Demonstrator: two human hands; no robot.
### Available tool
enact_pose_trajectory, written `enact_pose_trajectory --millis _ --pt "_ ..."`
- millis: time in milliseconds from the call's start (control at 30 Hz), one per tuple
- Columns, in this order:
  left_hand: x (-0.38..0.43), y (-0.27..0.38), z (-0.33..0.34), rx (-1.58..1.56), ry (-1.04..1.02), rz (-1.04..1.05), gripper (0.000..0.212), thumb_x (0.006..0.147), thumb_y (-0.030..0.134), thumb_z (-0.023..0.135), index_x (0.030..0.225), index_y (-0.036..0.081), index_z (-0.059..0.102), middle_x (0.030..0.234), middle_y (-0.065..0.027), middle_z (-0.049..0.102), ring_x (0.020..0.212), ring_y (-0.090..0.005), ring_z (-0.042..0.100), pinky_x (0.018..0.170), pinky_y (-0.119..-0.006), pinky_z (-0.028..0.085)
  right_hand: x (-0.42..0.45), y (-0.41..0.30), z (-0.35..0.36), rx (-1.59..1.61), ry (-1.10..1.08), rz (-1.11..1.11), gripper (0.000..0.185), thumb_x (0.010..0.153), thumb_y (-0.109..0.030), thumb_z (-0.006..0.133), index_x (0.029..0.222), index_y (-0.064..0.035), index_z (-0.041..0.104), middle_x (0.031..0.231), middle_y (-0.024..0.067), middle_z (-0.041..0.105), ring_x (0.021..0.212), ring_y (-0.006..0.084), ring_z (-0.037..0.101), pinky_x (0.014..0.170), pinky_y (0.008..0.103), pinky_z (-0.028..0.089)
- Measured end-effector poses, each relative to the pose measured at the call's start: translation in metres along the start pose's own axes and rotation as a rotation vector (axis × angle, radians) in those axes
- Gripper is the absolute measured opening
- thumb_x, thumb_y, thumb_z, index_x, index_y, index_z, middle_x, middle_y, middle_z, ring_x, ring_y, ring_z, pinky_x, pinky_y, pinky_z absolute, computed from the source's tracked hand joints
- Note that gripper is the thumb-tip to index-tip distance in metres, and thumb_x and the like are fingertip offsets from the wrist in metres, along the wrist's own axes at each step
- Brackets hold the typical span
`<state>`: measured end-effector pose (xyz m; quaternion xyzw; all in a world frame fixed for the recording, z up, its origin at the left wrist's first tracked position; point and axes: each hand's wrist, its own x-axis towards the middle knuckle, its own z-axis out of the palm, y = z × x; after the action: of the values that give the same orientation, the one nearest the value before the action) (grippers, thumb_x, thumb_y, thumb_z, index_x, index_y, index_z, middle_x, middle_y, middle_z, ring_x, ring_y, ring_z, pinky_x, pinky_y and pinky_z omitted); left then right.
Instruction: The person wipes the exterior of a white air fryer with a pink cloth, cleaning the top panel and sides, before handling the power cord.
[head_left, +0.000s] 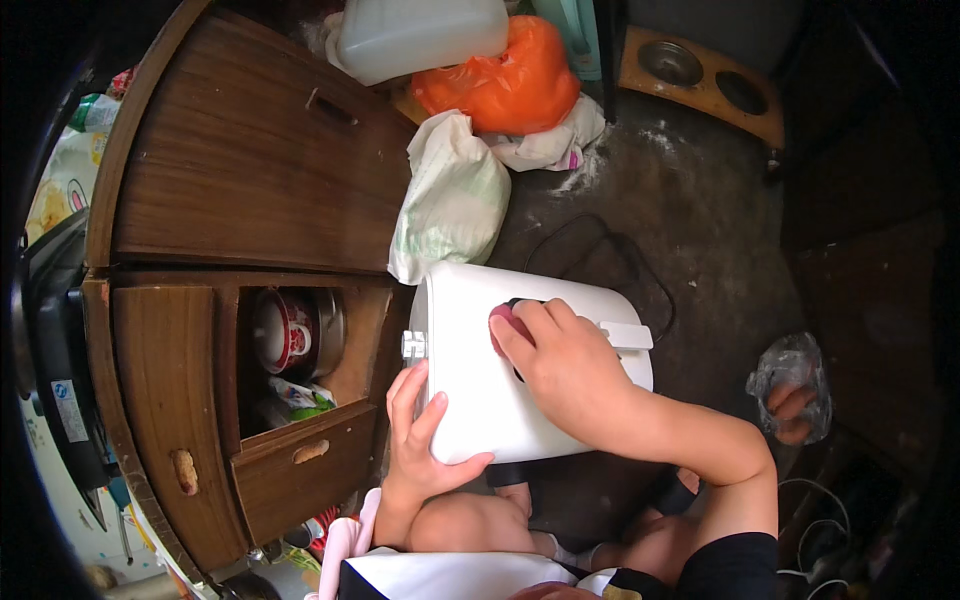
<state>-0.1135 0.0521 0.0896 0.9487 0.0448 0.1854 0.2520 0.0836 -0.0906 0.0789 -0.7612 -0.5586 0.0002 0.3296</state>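
A white household appliance (480, 382) with rounded corners stands on the floor in front of me. My right hand (570, 360) is closed over a dark red cloth or sponge (504, 330), pressed against the appliance's top face. Dark parts of the appliance show around the fingers, mostly covered by the hand. A white latch or tab (626, 336) sticks up to the right of my wrist. My left hand (420, 442) rests with spread fingers on the appliance's near left corner. Just above those fingers, a shiny silver fitting (413, 344) juts from the left side.
A wooden cabinet (262, 172) lines the left, its open compartment holding a red and white enamel pot (285, 331). White plastic bag (454, 202) and orange bag (510, 82) lie beyond the appliance. A black cord (660, 285) trails behind it. Right: a clear bag (791, 390).
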Motion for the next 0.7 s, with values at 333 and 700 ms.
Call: enact_pose_trajectory --millis 333,700 --pt "-0.001 -0.001 0.001 0.0 -0.002 0.002 0.098 0.06 0.032 0.089 0.144 0.018 0.04 0.145 -0.0241 0.037 0.127 -0.0459 0.042 0.103 -0.055 0.038 0.007 0.008 0.005 0.096 -0.034 0.081 0.036 0.08 -0.009 0.059 0.115 -0.0009 0.061 0.101 0.0129 0.056 0.09 0.0296 0.056 0.07 0.0388 0.051" --pt "0.0 0.001 0.003 -0.013 0.004 0.003 0.097 0.06 0.031 0.088 0.143 0.018 0.04 0.145 -0.0236 0.038 0.126 -0.0456 0.042 0.103 -0.055 0.038 0.011 0.021 0.013 0.071 -0.072 0.131 0.043 0.078 -0.004 0.058 0.121 -0.0017 0.058 0.104 0.0115 0.056 0.09 0.0299 0.054 0.075 0.0389 0.051"
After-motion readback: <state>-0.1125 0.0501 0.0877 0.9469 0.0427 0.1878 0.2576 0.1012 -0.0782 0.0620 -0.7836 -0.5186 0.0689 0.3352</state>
